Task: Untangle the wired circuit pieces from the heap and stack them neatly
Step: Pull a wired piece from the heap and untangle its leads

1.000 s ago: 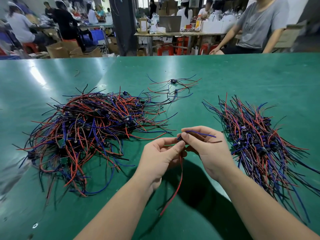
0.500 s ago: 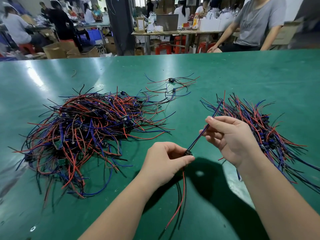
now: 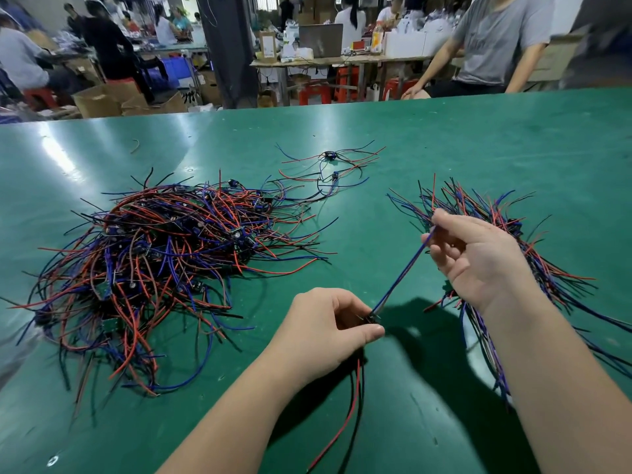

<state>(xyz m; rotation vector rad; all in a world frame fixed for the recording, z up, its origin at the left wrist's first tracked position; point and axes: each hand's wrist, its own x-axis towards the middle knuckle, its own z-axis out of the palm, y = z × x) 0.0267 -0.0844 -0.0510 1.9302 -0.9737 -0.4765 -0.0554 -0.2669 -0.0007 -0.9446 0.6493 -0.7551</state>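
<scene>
On my left, the tangled heap of red, blue and black wires with small circuit boards sprawls over the green table. Just right of it and nearer me, my left hand pinches one circuit piece between thumb and curled fingers. Its red and black wires trail from under my palm toward the table's near edge. From the piece a blue wire runs up and to the right, drawn straight. Farther back, toward the table's far edge, a few loose pieces lie just beyond the heap with their wires spread out. My right hand is closed on the blue wire's far end, gripping it between fingertips and thumb, the other fingers loosely curled. On my right the sorted stack lies behind and beneath that hand and forearm, its wires running roughly the same way, well apart from the heap.
</scene>
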